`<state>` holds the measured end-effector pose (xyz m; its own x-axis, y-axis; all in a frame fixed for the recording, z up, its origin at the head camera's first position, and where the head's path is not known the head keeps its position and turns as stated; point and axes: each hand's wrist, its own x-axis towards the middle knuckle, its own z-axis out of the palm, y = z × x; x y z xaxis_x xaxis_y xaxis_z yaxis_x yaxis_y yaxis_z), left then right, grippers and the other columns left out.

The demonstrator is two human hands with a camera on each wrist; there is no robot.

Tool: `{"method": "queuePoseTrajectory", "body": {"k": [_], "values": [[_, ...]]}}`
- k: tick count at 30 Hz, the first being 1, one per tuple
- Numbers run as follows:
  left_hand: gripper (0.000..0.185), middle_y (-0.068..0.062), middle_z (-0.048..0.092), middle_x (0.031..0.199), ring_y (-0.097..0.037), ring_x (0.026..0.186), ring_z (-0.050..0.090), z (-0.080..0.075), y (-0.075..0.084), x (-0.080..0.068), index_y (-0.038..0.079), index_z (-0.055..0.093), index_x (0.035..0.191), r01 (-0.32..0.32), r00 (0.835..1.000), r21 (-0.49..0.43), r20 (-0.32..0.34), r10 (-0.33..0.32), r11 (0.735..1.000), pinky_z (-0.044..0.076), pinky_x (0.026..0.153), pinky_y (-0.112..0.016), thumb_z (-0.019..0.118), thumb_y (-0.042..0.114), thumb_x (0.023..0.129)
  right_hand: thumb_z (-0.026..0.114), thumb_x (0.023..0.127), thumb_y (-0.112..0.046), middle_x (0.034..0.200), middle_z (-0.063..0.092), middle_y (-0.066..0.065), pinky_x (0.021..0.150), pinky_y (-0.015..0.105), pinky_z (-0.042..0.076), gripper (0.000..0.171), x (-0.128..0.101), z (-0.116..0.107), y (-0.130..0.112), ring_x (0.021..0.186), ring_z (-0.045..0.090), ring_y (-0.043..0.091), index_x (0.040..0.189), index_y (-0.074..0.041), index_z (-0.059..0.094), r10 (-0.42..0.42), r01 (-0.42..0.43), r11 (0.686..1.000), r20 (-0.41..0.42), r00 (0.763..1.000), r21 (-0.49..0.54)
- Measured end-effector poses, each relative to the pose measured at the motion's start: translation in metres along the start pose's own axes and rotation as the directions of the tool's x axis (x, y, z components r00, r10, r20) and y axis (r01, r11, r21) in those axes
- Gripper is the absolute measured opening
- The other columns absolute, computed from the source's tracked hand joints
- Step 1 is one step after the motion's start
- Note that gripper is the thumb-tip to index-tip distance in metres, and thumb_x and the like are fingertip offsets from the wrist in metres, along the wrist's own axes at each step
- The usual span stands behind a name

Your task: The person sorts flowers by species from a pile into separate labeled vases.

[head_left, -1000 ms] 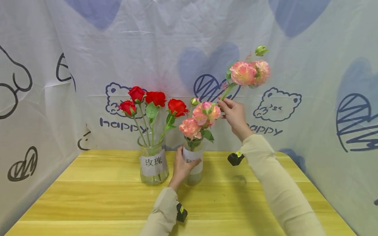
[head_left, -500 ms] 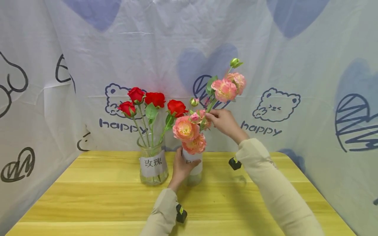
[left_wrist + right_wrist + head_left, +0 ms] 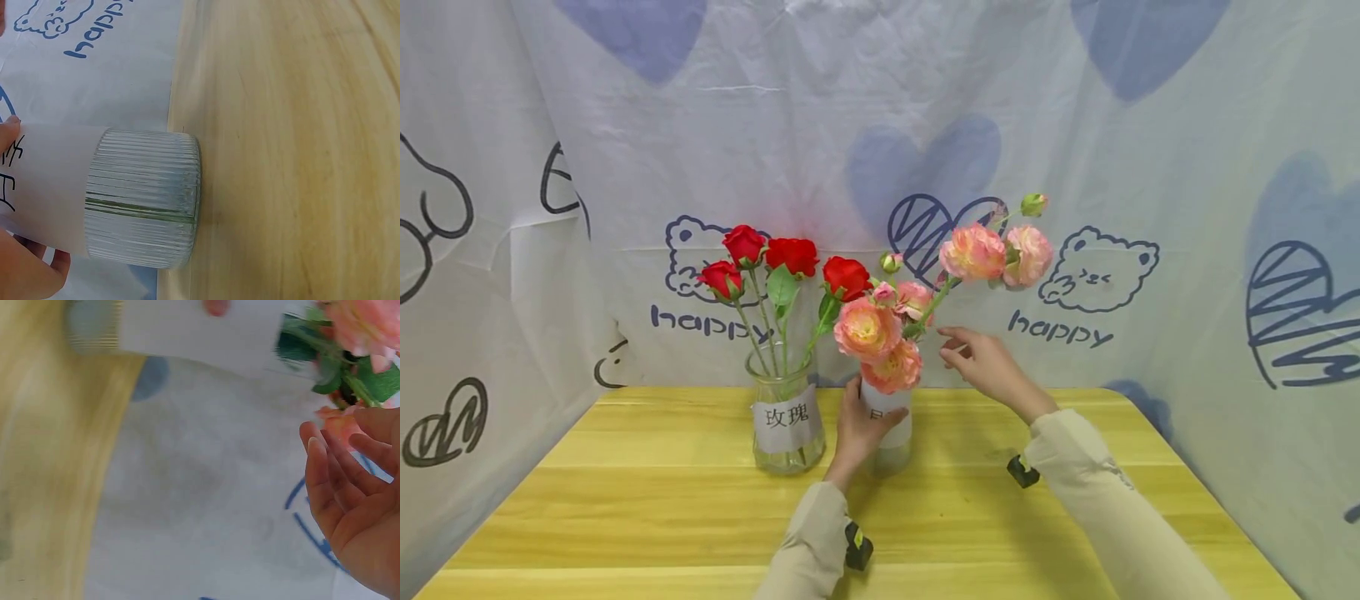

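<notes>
My left hand [image 3: 861, 429] grips a ribbed glass vase [image 3: 147, 197] with a white paper label, standing on the table; stems show through its glass. Pink-and-yellow flowers [image 3: 868, 329] fill that vase and hide its mouth in the head view. One stem leans far to the right, carrying pink blooms [image 3: 973, 252] and a green bud [image 3: 1033, 205]. Just right of the flowers, my right hand [image 3: 992, 367] is in the air with loosely bent fingers and nothing in them. The right wrist view shows this hand [image 3: 356, 494] beside the leaves and petals.
A second glass vase [image 3: 767, 459] with a paper label stands left of my left hand, holding several red roses [image 3: 792, 255]. The wooden table [image 3: 647, 500] ends at a printed cloth backdrop [image 3: 775, 125]. Dark wrist cameras [image 3: 858, 547] hang at both sleeves.
My right hand brought a pink flower stem left and down into the labelled vase, then let go and drew back lower right. The stem now leans right. My left hand stayed on the vase.
</notes>
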<state>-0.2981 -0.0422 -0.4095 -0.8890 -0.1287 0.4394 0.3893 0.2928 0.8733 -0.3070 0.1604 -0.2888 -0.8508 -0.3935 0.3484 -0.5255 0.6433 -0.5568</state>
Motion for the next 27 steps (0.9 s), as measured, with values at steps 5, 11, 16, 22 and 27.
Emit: {"method": "queuePoseTrajectory", "body": {"k": [5, 11, 16, 22, 27], "values": [[0.073, -0.025, 0.053, 0.125, -0.041, 0.115, 0.051, -0.001, 0.0, 0.001, -0.006, 0.044, 0.13, -0.004, 1.0, -0.025, -0.001, 0.004, 1.0, 0.04, 0.099, -0.056, 0.084, 0.01, 0.071, 0.056, 0.098, -0.01, 0.1, 0.068, 0.015, 0.06, 0.03, 0.055, 0.034, -0.019, 0.011, 0.02, 0.08, 0.066, 0.023, 0.126, 0.007, 0.058, 0.013, -0.013, 1.0, 0.035, 0.999, 0.001], [0.074, -0.026, 0.052, 0.127, -0.042, 0.117, 0.05, -0.003, 0.0, 0.0, -0.007, 0.043, 0.132, -0.016, 1.0, -0.046, 0.008, 0.016, 0.999, 0.04, 0.099, -0.056, 0.084, 0.009, 0.072, 0.057, 0.097, -0.007, 0.099, 0.068, 0.015, 0.058, 0.028, 0.055, 0.031, -0.038, 0.02, 0.04, 0.078, 0.065, 0.021, 0.124, 0.008, 0.059, 0.041, -0.041, 0.999, 0.063, 0.997, 0.001], [0.075, -0.027, 0.05, 0.13, -0.042, 0.12, 0.048, -0.009, 0.001, 0.001, -0.008, 0.039, 0.135, -0.012, 0.998, -0.055, 0.054, 0.015, 0.998, 0.038, 0.101, -0.056, 0.081, 0.009, 0.075, 0.058, 0.096, -0.007, 0.099, 0.068, 0.015, 0.065, 0.034, 0.056, 0.03, -0.052, 0.025, 0.05, 0.083, 0.065, 0.024, 0.121, 0.008, 0.06, 0.052, -0.049, 0.998, 0.079, 0.996, -0.035], [0.082, -0.032, 0.039, 0.14, -0.047, 0.129, 0.038, -0.02, 0.008, -0.003, -0.01, 0.031, 0.143, 0.031, 0.994, -0.043, 0.104, -0.027, 0.999, 0.032, 0.105, -0.059, 0.077, 0.01, 0.078, 0.059, 0.096, -0.012, 0.111, 0.066, 0.018, 0.083, 0.047, 0.053, 0.034, -0.067, 0.024, 0.057, 0.097, 0.063, 0.032, 0.123, 0.008, 0.059, 0.059, -0.055, 0.995, 0.04, 0.997, -0.086], [0.083, -0.032, 0.033, 0.145, -0.048, 0.133, 0.032, -0.035, 0.015, -0.015, -0.008, 0.027, 0.146, 0.049, 0.989, 0.045, 0.14, -0.055, 0.998, 0.028, 0.107, -0.061, 0.073, 0.017, 0.082, 0.063, 0.095, -0.024, 0.125, 0.059, 0.022, 0.09, 0.052, 0.049, 0.044, -0.078, 0.019, 0.062, 0.109, 0.057, 0.037, 0.128, 0.005, 0.057, 0.083, -0.082, 0.994, 0.016, 0.996, -0.075]]}}
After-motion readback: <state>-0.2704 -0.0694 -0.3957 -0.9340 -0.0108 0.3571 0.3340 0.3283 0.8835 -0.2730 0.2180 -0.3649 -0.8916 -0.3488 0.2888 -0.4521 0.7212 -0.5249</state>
